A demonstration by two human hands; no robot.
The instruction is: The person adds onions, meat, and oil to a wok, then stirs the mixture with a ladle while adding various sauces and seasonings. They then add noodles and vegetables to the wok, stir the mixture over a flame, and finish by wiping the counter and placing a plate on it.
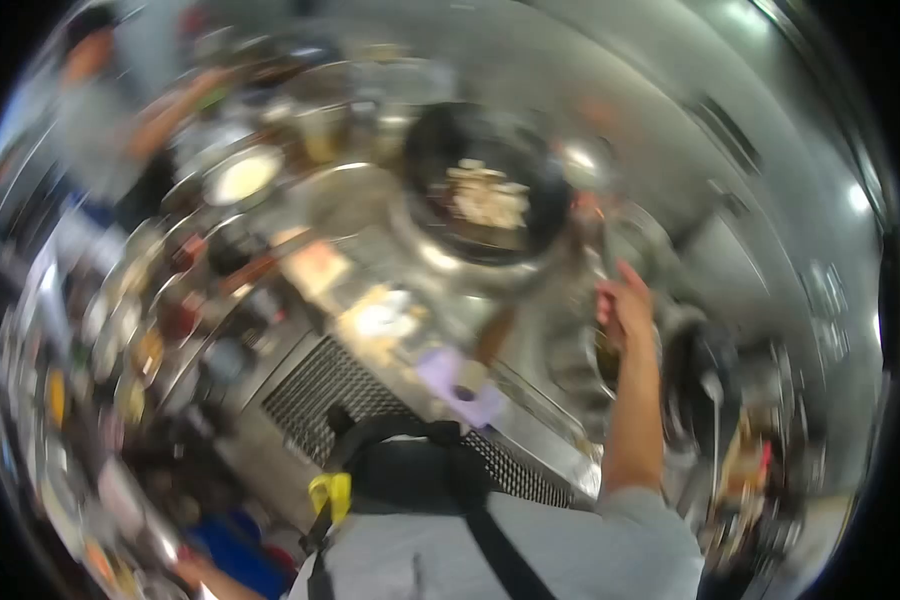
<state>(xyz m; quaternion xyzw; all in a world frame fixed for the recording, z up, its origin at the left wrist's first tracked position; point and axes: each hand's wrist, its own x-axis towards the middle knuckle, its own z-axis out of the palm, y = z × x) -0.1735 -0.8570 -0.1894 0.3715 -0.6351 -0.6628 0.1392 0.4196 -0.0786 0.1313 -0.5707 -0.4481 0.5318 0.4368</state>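
Note:
The whole view is smeared by motion. My right hand [627, 305] reaches forward on the right, fingers apart, beside the rim of a round metal container [604, 362]; nothing plainly shows in it. Farther ahead is a shiny ladle-like bowl [585, 162] with something red near it. A black wok [432, 140] in front of me holds pale, chunky pieces of food [488, 198]. Low on the left, my left hand [192, 568] appears closed on the near end of a pale, long, dish-like thing [130, 507], whose kind I cannot make out.
Another person [100, 120] stands at the far left, an arm stretched over pans. Several bowls and a white dish [245, 178] crowd the left counter. A purple cloth [460, 385] lies near a metal grate [335, 390]. Utensils [745, 465] stand at the right.

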